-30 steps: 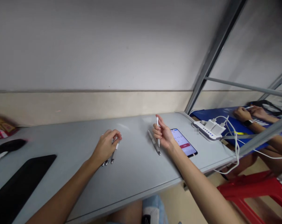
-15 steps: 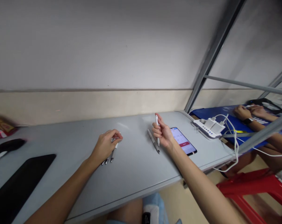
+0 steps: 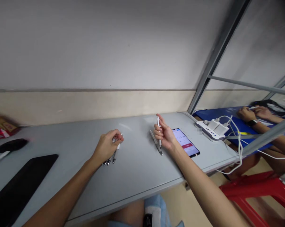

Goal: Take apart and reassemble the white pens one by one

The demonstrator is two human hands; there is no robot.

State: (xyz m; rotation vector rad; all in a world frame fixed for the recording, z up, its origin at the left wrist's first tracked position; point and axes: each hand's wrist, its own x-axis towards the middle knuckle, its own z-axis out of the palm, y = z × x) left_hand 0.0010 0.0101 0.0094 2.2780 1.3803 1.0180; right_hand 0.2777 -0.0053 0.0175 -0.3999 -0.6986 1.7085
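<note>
My right hand [image 3: 164,134] is wrapped round a white and grey pen [image 3: 158,121], held nearly upright with the thumb by its upper end. Just left of it, another pen [image 3: 156,142] lies slanted on the grey table [image 3: 137,167]. Over on the left, my left hand [image 3: 109,142] pinches a pen [image 3: 116,153] near its top, the metal tip pointing toward me. The tips of several more pens [image 3: 106,163] stick out from under this hand; their upper parts are hidden.
A lit phone [image 3: 186,142] lies beside my right forearm. Beyond it are a power strip [image 3: 209,130] with white cables and a metal frame post [image 3: 215,60]. At left lie a black mat [image 3: 24,186], a dark mouse-like object [image 3: 12,145] and a red packet [image 3: 2,126]. Another person's hands [image 3: 253,113] are far right.
The view has shifted slightly. My left fingers have closed at the pen's upper end, and a bit more of the tips beneath shows. My right hand keeps its pen in the same pose.
</note>
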